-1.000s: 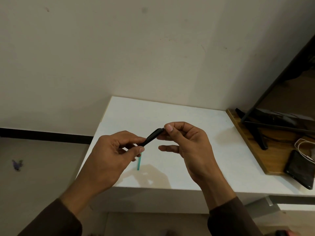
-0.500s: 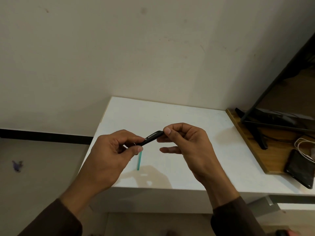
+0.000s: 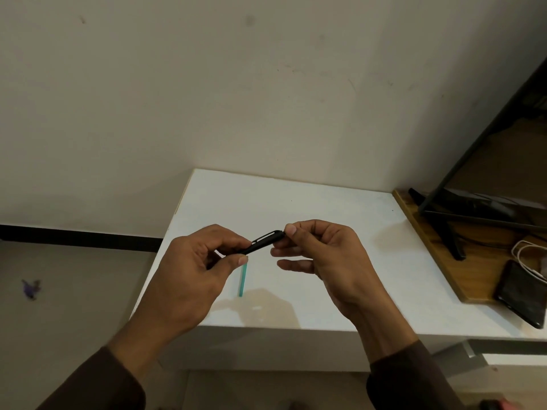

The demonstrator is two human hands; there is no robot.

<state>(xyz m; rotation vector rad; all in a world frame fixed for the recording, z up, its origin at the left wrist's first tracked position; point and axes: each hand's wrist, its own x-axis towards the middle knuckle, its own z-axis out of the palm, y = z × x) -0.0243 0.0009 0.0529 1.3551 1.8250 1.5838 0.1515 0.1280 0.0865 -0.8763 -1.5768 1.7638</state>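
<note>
A plain off-white wall rises behind a white worktop [image 3: 296, 202], seen from above by a camera worn on the person's head. Both hands are raised just above the worktop near its front edge, holding a slim black pen [image 3: 265, 242] between them, clear of the surface. The pen's long axis runs roughly along the front edge, tilted so that it climbs from lower left to upper right, and its clip faces up at the right end. The left hand [image 3: 189, 270] is curled round the lower end, with thumb and fingers [image 3: 242, 259] closed on the barrel and the back of the hand towards the camera. The right hand [image 3: 328, 255] meets the clip end head-on, pinching it between thumb tip and forefinger while the other fingers hang loosely curled below, touching nothing. The two hands sit equally close to the pen, one at each end, so any pull, push or twist would likely run along that slanted axis. On the worktop beneath the left thumb lies a thin teal stick [image 3: 242, 281], pointing from the front edge towards the wall. At the right edge a wooden board [image 3: 461, 261] carries a dark screen stand [image 3: 444, 229], a black phone [image 3: 524, 294] and a white cable [image 3: 529, 250].
</note>
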